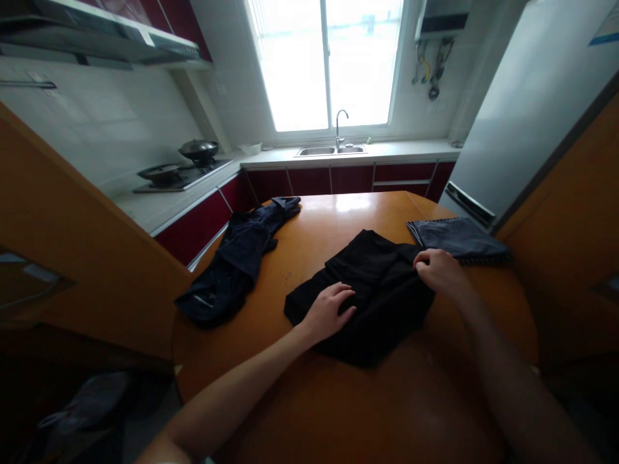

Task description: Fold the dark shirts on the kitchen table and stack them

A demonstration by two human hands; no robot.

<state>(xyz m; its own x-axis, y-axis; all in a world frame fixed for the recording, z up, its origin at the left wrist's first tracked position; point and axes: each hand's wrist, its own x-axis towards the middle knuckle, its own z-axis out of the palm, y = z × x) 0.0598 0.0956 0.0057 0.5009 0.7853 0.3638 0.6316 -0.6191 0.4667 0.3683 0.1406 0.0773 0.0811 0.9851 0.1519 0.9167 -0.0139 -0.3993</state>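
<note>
A black garment [374, 277], partly folded, lies on the wooden table in front of me; its exact kind is hidden by the folds. Flat on its left part rests my left hand [331, 310], fingers apart. My right hand [438, 270] pinches the garment's right edge between thumb and fingers. Beyond that hand is a folded dark grey cloth [459, 238] with a dark trimmed edge. A dark navy garment [236, 258] stretches loosely along the table's left side.
The table [333, 412] has a rounded edge. Wooden door panels [72, 238] stand on both sides. Behind are a counter with a sink [316, 151], a stove with pans [198, 149], and a fridge [522, 109] at right.
</note>
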